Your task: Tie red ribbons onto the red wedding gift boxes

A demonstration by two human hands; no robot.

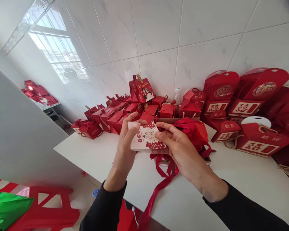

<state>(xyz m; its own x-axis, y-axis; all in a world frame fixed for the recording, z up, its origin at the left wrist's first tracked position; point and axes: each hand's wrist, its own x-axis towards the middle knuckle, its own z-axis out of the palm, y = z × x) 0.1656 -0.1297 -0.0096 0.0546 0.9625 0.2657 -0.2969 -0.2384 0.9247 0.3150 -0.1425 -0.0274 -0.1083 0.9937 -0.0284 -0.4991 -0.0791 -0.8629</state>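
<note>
Both of my hands hold a small white gift box point(146, 138) with red characters and a printed couple, raised above the white table point(91, 157). My left hand point(127, 141) grips its left side, thumb on the near face. On the right side, my right hand point(175, 141) pinches the box between thumb and fingers. Behind my right hand lies a heap of red ribbon point(195, 130) in a cardboard tray, and one long strip point(156, 192) trails over the table's front edge. The underside of the box is hidden.
Several small red gift boxes point(113, 118) line the wall on the left. Larger red boxes with handles point(245, 107) stand at the right. A clear bottle point(177, 95) is at the back. Below left are a red plastic stool point(54, 208) and a green bag point(9, 208).
</note>
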